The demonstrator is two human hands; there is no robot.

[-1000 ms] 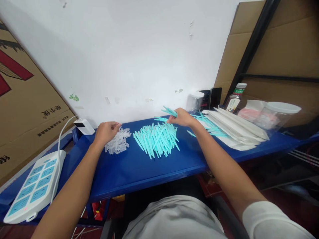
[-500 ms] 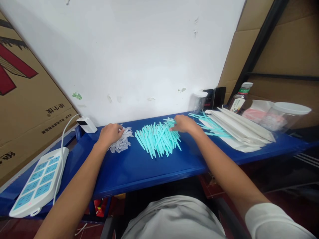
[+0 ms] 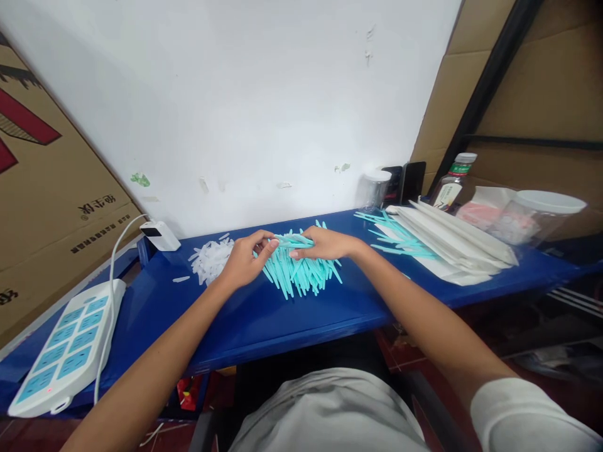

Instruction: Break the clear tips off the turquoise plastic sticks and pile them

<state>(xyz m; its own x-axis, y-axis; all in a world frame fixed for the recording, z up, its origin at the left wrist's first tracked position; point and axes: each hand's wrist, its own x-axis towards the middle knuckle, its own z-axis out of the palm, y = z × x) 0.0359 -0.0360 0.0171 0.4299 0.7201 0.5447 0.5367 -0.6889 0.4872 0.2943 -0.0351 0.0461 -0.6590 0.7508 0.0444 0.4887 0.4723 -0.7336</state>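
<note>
My right hand is closed round a few slim turquoise sticks, which lie crosswise above the pile. Thumb and fingers of my left hand pinch together at the left ends of these sticks; whatever lies between the fingertips is too small to make out. Below both hands a big heap of turquoise sticks with tapered ends rests on the blue table. To the left of it is a loose pile of small, translucent whitish sleeve-like pieces, partly behind my left hand.
More turquoise sticks lie at right beside stacked white paper sleeves. Behind stand a lidded clear jar, a bottle and a wide tub. At left are a white power strip and a small white device.
My left hand has left the translucent pile and moved right, over the turquoise heap. My right hand has come left with sticks in it, and the two hands now meet. The translucent pieces lie more spread out.
</note>
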